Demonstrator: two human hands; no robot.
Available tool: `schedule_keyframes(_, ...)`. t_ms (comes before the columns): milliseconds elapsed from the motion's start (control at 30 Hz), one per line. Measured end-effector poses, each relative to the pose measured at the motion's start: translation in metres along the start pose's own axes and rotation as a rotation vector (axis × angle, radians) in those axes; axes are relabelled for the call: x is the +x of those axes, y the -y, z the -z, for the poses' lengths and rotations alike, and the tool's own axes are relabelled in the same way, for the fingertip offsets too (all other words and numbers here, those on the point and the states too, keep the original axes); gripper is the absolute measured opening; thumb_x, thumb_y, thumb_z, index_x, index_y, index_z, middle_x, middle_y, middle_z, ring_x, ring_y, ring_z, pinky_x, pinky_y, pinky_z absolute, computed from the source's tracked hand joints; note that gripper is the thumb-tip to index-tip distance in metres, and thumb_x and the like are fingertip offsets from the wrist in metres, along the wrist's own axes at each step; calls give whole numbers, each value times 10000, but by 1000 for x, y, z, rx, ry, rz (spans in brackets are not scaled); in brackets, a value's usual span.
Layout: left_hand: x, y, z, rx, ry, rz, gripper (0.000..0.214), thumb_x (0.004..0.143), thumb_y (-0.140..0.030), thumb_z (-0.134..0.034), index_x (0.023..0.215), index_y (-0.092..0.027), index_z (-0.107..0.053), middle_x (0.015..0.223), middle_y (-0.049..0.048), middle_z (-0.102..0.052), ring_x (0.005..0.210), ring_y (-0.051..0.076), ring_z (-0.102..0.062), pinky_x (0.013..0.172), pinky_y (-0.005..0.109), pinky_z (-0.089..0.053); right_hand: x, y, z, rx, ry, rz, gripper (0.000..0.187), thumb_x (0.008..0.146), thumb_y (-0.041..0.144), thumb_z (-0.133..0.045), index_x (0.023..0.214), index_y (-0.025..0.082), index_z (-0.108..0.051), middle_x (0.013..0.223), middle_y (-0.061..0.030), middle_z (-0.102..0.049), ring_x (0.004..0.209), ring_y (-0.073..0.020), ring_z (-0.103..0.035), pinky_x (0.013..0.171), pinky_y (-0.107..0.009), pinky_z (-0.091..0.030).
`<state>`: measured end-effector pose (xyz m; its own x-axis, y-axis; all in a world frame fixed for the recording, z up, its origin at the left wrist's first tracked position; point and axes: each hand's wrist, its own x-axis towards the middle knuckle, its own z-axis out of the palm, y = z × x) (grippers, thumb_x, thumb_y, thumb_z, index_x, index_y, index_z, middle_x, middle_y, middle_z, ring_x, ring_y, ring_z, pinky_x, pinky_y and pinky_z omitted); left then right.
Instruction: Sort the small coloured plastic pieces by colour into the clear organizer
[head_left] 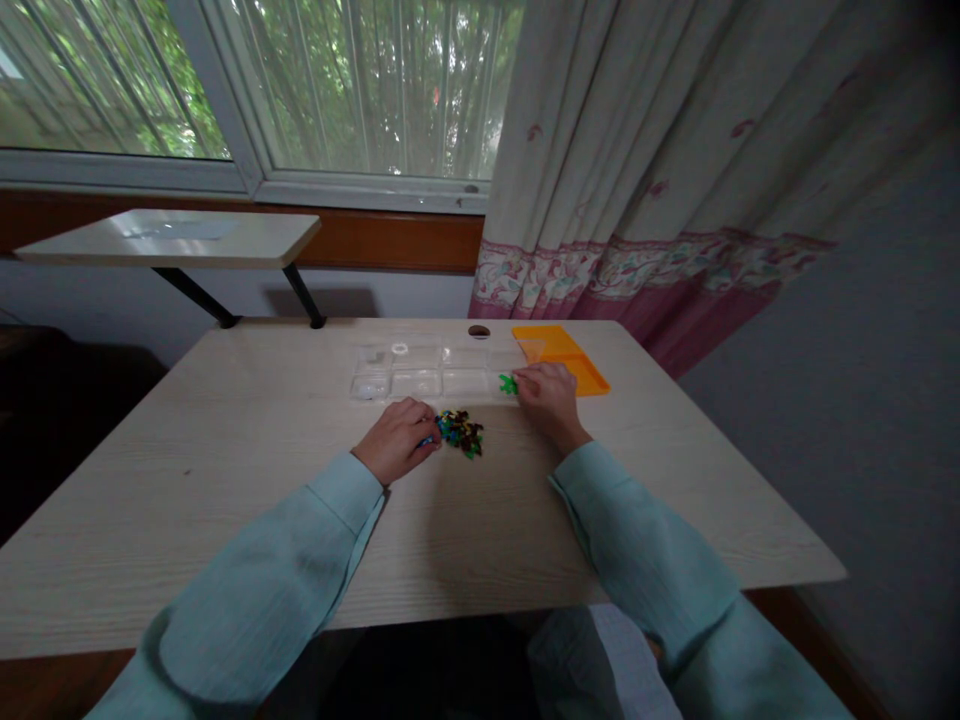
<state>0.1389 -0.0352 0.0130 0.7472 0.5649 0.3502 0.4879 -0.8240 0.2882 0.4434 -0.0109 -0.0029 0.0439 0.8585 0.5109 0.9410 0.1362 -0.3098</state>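
A small heap of coloured pieces [461, 432] lies on the light wooden table [225, 470] in front of me. My left hand [397, 440] rests at the heap's left edge with its fingers curled, pinching a blue piece. My right hand [547, 396] is to the right of the heap, its fingers closed on a small green piece [508, 384] at the near right corner of a clear plastic compartment tray [420, 372]. Both arms wear pale teal sleeves.
An orange flat tray [562, 358] lies at the back right of the table, just behind my right hand. A small dark hole [478, 331] sits in the tabletop behind the clear tray. A white side table [172, 238] stands under the window; a curtain [675, 170] hangs at right.
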Motion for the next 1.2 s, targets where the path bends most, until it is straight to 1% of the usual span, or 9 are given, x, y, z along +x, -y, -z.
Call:
schedule_keyframes(200, 1, 0, -2, -4, -6, 14, 158, 880, -292, -530, 880, -194, -655, 987, 85, -590, 938, 217, -500, 830, 363, -397, -1, 3, 0, 8, 1, 16, 279, 875, 374, -510, 984, 229, -721, 990, -78, -662, 977, -252, -484, 843, -397, -289)
schedule_keyframes(467, 2, 0, -5, -12, -16, 14, 258, 927, -356, -459, 868, -171, -629, 950, 80, -583, 917, 203, -493, 840, 360, -407, -1, 5, -1, -5, 17, 19, 256, 881, 363, -517, 974, 245, -724, 989, -57, -671, 965, -234, -494, 847, -378, -296)
schedule_keyframes(600, 2, 1, -7, -16, -27, 32, 268, 933, -362, -446, 864, -171, -621, 952, 81, -580, 924, 205, -493, 847, 362, -409, -2, 9, -1, 27, -11, 44, 234, 878, 351, -534, 965, 245, -723, 972, -49, -677, 960, -231, -503, 854, -379, -299)
schedule_keyframes(700, 2, 1, -7, -13, -30, 43, 266, 933, -357, -444, 857, -171, -617, 947, 84, -580, 912, 204, -497, 839, 363, -411, -6, 20, 2, 52, -41, 106, 216, 879, 334, -541, 958, 240, -719, 950, -44, -680, 956, -226, -513, 856, -379, -307)
schedule_keyframes(800, 3, 1, -7, 1, -32, 47, 260, 931, -350, -445, 851, -168, -613, 937, 86, -576, 902, 206, -496, 832, 365, -411, -11, 39, 7, 114, -45, 206, 210, 888, 315, -533, 960, 233, -713, 939, -43, -684, 943, -213, -523, 866, -376, -319)
schedule_keyframes(933, 3, 0, -8, -6, -49, 62, 244, 925, -341, -456, 846, -165, -605, 929, 85, -575, 907, 211, -493, 835, 369, -411, -20, 68, 9, 209, 15, 365, 185, 881, 273, -547, 965, 245, -710, 906, -34, -687, 911, -198, -531, 855, -370, -336)
schedule_keyframes(1000, 3, 0, -8, -26, -84, 86, 231, 921, -334, -463, 853, -165, -604, 930, 84, -575, 911, 213, -495, 844, 376, -410, -25, 80, 9, 249, 47, 443, 182, 880, 260, -550, 966, 239, -708, 896, -33, -687, 901, -191, -538, 866, -368, -342)
schedule_keyframes(1067, 3, 1, -8, -61, -135, 117, 217, 920, -322, -463, 868, -167, -606, 929, 82, -574, 920, 213, -499, 854, 381, -408, -29, 87, 8, 273, 64, 490, 175, 881, 282, -560, 959, 238, -710, 899, -37, -686, 911, -189, -541, 893, -374, -341)
schedule_keyframes(1200, 4, 4, -10, -174, -279, 182, 195, 922, -288, -457, 856, -171, -599, 905, 71, -570, 930, 202, -504, 859, 373, -406, -33, 93, 5, 290, 81, 546, 163, 853, 341, -611, 941, 251, -713, 922, -32, -681, 948, -193, -541, 933, -387, -328)
